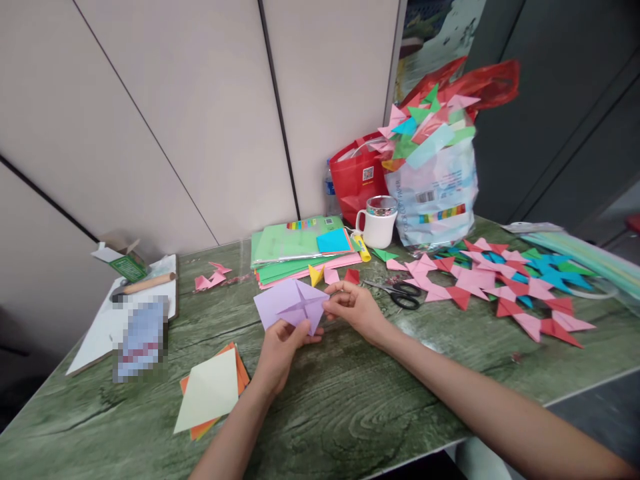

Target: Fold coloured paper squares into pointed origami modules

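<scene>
Both my hands hold a partly folded lilac paper (pixel 290 303) just above the green wood-grain table (pixel 350 407). My left hand (pixel 280 350) pinches its lower edge from below, fingers closed on the paper. Fingers of my right hand (pixel 353 307) are closed on its right corner. The sheet shows creases meeting at its middle. Small folded pieces lie just behind it, among them a yellow one (pixel 315 273), with black scissors (pixel 400 293) to the right of my right hand.
A stack of coloured sheets (pixel 295 250), a white mug (pixel 377 223), a red bag (pixel 357 177) and a plastic bag of folded pieces (pixel 435 180) stand behind. Many pink, red and blue folded pieces (pixel 505 287) cover the right. Pale yellow and orange sheets (pixel 213 393) and a clipboard (pixel 107 327) lie left.
</scene>
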Tool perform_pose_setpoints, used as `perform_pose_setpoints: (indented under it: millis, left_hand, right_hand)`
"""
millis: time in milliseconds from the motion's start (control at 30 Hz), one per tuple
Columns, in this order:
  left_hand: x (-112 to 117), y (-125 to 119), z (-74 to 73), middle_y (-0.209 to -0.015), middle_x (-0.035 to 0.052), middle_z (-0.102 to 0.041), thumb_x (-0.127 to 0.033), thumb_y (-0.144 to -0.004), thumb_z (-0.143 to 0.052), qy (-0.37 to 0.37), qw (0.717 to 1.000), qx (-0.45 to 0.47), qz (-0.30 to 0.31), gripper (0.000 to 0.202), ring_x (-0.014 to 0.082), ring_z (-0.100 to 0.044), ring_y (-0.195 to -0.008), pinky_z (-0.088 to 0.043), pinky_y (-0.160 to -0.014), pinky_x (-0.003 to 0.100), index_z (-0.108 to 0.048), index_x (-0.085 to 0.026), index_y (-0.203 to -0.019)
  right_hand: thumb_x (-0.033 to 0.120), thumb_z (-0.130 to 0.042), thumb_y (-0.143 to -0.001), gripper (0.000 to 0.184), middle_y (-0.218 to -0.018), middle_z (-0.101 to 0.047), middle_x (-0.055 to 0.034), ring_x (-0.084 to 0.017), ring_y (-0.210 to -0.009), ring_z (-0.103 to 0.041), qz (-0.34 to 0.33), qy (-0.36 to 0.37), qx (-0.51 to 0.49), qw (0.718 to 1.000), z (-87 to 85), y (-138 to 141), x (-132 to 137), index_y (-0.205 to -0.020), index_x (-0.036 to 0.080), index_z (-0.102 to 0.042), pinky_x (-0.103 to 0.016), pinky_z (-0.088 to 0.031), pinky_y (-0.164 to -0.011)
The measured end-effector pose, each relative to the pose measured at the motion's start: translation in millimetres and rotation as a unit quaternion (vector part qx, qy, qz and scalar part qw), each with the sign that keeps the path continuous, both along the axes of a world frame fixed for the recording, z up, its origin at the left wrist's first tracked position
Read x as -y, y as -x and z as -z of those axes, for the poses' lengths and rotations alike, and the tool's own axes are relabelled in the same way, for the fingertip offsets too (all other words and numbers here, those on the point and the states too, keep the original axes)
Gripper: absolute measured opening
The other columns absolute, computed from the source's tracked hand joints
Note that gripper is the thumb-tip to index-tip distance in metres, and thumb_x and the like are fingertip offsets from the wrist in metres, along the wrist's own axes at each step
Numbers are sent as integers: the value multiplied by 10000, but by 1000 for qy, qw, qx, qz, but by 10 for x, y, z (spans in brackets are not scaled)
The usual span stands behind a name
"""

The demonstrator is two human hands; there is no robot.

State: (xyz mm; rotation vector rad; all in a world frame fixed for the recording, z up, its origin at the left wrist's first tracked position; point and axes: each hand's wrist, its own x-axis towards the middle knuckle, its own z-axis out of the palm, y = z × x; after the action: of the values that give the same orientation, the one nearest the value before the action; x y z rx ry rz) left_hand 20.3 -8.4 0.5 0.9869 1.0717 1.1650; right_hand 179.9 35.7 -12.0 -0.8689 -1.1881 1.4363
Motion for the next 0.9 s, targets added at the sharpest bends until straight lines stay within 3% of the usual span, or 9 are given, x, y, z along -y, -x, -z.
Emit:
perform_pose_setpoints:
  millis: [167, 233, 433, 633, 900]
  left_hand:
    - [-30, 24, -9, -546, 38, -651, -308, -637, -704, 18, 998, 60, -11, 241, 223, -665, -681, -535, -675, 374, -604, -113, -536]
    - [-28, 29, -9, -555, 42, -656, -303, -634, -706, 21, 998, 55, -11, 249, 217, -662, -673, -537, -659, 364, -600, -112, -515]
    - [-6, 14, -12, -672, 71, -694, -305, -626, -709, 16, 1000, 0, 22, 220, 186, -631, -648, -525, -618, 319, -689, -101, -703]
    - [-43, 59, 7, -715, 17, -683, -312, -661, -687, -26, 998, -15, -59, 479, 119, -596, -589, -497, -565, 236, -586, -165, -1107]
    - [-49, 82, 27, -688, 37, -700, -347, -619, -706, -29, 994, -53, -93, 527, 135, -598, -576, -483, -561, 235, -607, -136, -1092]
  right_hand:
    - [281, -684, -644, 282, -583, -597, 51, -106, -514, -579, -9, -39, 20, 999, 34, 8, 10, -825, 194, -486, -244, -475, -554]
    - [250, -662, -667, 251, -653, -601, 38, -114, -584, -589, -17, -73, 24, 997, 24, 7, 26, -841, 204, -488, -240, -474, -573]
    - [237, -601, -717, 157, -910, -632, -43, -178, -841, -584, -41, -130, 93, 986, -16, -1, 60, -862, 187, -632, -276, -480, -671]
    - [225, -610, -703, 178, -924, -653, -47, -183, -826, -590, -36, -127, 103, 986, 15, 4, 55, -868, 189, -663, -272, -468, -656]
    - [219, -616, -688, 222, -903, -670, -41, -174, -765, -591, -32, -115, 129, 984, 4, 45, 74, -900, 187, -673, -271, -460, -631]
